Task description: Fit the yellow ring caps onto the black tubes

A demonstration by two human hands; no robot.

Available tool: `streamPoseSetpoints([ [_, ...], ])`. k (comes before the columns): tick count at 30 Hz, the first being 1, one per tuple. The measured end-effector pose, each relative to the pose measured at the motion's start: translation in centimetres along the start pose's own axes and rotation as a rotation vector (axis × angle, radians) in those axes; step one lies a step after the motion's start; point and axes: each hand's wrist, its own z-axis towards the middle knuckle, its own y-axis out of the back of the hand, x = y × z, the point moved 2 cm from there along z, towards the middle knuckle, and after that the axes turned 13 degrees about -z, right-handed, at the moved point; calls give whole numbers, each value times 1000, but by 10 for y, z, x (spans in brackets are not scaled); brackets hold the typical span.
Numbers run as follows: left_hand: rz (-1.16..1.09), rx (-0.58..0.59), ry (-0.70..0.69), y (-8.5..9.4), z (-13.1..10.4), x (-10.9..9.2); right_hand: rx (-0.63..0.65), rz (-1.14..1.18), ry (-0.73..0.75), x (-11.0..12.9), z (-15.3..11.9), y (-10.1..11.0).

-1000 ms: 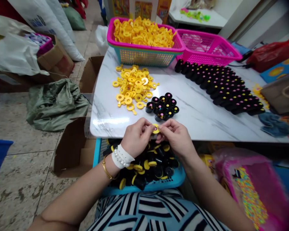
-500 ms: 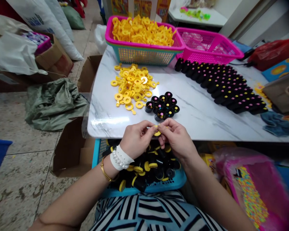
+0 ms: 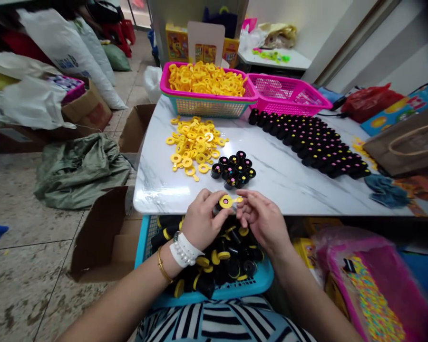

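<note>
My left hand [image 3: 204, 219] grips a small black cup, mostly hidden by the fingers, topped by a yellow ring cap [image 3: 225, 201] with a pink dot in its centre. The cap's yellow tab points toward my right hand [image 3: 263, 219], whose fingers are apart and close to the tab's end; whether they touch it is unclear. Just beyond both hands stands a small cluster of black cups [image 3: 231, 182] with pink, yellow and blue dots inside. A loose pile of yellow ring caps [image 3: 191, 145] lies behind it to the left.
Under the table edge, a blue basket [image 3: 268, 280] holds black cups with yellow caps. A pink-rimmed basket [image 3: 165, 85] full of yellow caps stands behind, beside a pink basket [image 3: 288, 100]. Rows of black cups [image 3: 306, 142] fill the right side. A lined pink container [image 3: 337, 270] stands lower right.
Both hands were together pinching at the yellow cap. My right hand has let go and opened, while my left keeps hold. The view has tilted up.
</note>
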Motion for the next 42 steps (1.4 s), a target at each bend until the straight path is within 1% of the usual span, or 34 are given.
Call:
streamPoseSetpoints([
  [1, -2, 8, 6, 1, 0, 0, 0, 50, -18, 1, -1, 3],
  [3, -25, 28, 11, 2, 1, 1, 33, 67, -73, 5, -1, 7],
  [6, -67, 48, 8, 3, 2, 2, 122, 47, -154, 9, 7, 9],
  [11, -107, 87, 28, 5, 3, 4, 282, 84, -222, 8, 16, 13],
  [15, -102, 136, 28, 5, 3, 5, 298, 33, -312, 5, 11, 16],
  [19, -48, 180, 47, 5, 4, 6, 338, 113, -279, 9, 9, 14],
  [21, -23, 177, 46, 4, 4, 6, 311, 124, -272, 9, 9, 17],
  [22, -21, 174, 45, 4, 3, 7, 273, 98, -276, 9, 9, 20],
  [25, -37, 175, 44, 4, 1, 8, 136, -86, -283, 5, 7, 29],
  [27, -47, 183, 42, 4, 1, 8, 140, -222, -278, 3, 4, 31],
  [30, -45, 188, 37, 5, 2, 8, 216, -291, -211, 3, 4, 26],
  [33, -36, 191, 24, 5, 2, 8, 214, -302, -128, 7, 10, 18],
  [35, -31, 196, 16, 4, 2, 8, 237, -350, -138, 11, 16, 12],
  [39, -34, 212, 13, 2, 0, 10, 344, -470, -224, 17, 24, -2],
  [42, -40, 197, 9, 1, 1, 8, 360, -469, -216, 17, 23, -10],
])
